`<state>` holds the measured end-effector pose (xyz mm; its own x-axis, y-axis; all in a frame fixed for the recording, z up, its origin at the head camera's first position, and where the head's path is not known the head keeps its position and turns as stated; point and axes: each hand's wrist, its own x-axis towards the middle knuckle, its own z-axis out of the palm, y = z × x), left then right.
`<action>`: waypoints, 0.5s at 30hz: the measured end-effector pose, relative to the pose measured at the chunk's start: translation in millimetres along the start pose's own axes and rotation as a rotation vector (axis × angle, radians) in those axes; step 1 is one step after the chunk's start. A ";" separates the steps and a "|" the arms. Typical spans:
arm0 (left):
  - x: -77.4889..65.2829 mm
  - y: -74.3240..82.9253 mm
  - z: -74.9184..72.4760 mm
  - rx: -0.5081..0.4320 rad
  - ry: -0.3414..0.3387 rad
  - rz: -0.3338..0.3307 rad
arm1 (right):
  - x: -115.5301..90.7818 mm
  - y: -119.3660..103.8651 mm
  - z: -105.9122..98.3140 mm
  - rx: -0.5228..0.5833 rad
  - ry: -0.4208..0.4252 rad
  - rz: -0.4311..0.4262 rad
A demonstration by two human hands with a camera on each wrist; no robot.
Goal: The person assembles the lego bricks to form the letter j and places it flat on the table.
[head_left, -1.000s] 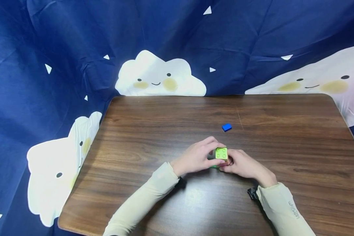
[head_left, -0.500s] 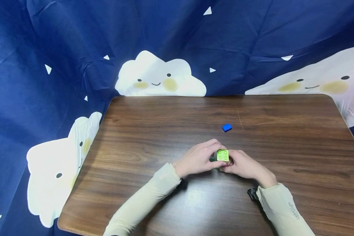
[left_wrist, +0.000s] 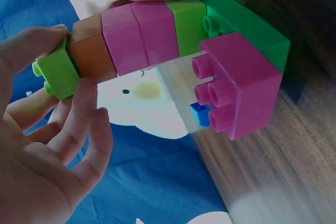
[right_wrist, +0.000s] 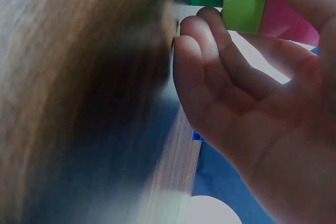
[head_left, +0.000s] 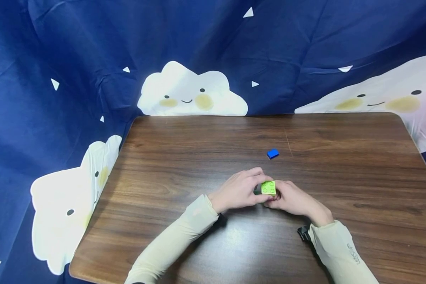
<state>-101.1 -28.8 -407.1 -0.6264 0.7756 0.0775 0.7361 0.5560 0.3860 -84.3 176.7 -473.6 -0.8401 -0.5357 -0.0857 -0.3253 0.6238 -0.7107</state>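
A tower of toy building bricks rises between both hands. In the left wrist view it has a lime top brick (left_wrist: 59, 72), an orange brick (left_wrist: 93, 51), two pink bricks (left_wrist: 139, 35) and a lower lime brick (left_wrist: 189, 23). A dark green brick (left_wrist: 257, 30) forms its base, with a larger pink brick (left_wrist: 249, 85) beside the tower's foot. My left hand (head_left: 238, 190) pinches the lime top brick between thumb and fingers. Lower down, my right hand (head_left: 298, 199) holds the tower near the lower lime and pink bricks; in the head view its fingertips are partly hidden.
A small blue brick (head_left: 273, 154) lies on the brown wooden table (head_left: 184, 157), beyond the hands. Behind the table hangs a dark blue curtain (head_left: 213, 31) with clouds printed on it.
My left hand and the lime top brick have shifted slightly right and towards me. Less of the tower below the top brick shows now. The right hand has stayed nearly still.
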 end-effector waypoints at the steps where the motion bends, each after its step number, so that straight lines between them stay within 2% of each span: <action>1: 0.0 0.2 -0.5 0.004 0.002 0.005 | 0.1 -0.4 -0.2 0.000 0.000 -0.003; 12: 1.5 0.0 -5.5 0.098 -0.008 0.128 | -0.2 -2.8 -1.5 0.008 0.026 -0.015; 15: 1.7 0.4 -3.7 0.095 -0.001 0.141 | -0.3 -2.7 -1.1 0.001 0.036 -0.023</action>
<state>-102.8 -28.4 -403.4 -0.5148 0.8482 0.1242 0.8379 0.4672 0.2823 -83.6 175.8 -470.9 -0.8477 -0.5286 -0.0440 -0.3439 0.6109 -0.7131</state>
